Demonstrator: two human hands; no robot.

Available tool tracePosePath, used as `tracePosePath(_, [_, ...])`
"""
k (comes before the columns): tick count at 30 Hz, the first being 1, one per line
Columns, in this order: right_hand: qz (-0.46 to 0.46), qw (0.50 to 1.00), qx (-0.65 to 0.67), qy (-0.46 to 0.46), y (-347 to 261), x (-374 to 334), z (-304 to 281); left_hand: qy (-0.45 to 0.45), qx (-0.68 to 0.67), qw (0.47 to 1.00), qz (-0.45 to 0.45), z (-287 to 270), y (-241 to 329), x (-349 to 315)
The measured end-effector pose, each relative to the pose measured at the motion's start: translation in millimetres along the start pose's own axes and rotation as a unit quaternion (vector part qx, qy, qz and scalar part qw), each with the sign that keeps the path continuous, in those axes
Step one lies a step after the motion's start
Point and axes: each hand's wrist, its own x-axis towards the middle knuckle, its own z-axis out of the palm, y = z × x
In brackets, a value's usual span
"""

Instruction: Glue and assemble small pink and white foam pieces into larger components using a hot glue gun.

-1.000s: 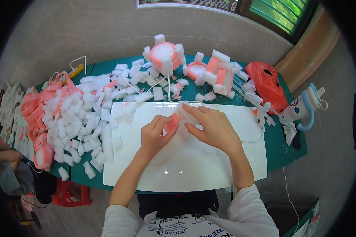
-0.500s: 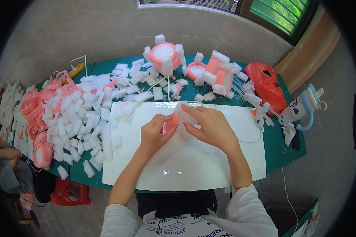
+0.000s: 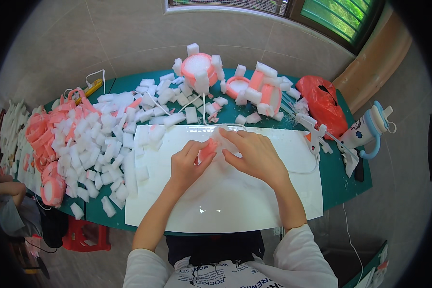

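Observation:
Over the white board [image 3: 216, 211] my two hands are close together. My left hand [image 3: 187, 163] is closed on a pink foam piece [image 3: 207, 151], thumb and fingers on either side of it. My right hand [image 3: 254, 153] grips a whitish translucent piece [image 3: 219, 136] that lies against the pink one, its fingers over the top and its thumb below. The fingers partly hide where the two pieces meet.
White foam blocks [image 3: 86, 144] and pink pieces [image 3: 41, 129] heap at the left. Round pink-and-white assemblies [image 3: 197, 65] stand at the back. A glue gun [image 3: 312, 132], red plastic bag [image 3: 324, 108] and white-blue bottle [image 3: 365, 127] are at the right.
Both hands keep nearly the same position and hold on the pieces. The view has shifted very slightly.

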Motion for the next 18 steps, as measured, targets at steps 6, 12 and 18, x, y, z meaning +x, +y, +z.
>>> tracePosePath(6, [-0.007,1.0,0.019,0.009,5.9,-0.1,-1.1,0.013,0.008,1.0,0.002,0.4,0.8,0.9])
tracePosePath(12, [-0.01,0.999,0.028,0.018,7.6,-1.7,-3.0,0.014,-0.038,0.999,-0.025,-1.1,1.5,2.3])
tracePosePath(18, [0.013,0.999,0.037,-0.006,3.5,-0.5,-6.1,0.04,-0.145,0.979,-0.14,-2.4,-1.9,2.5])
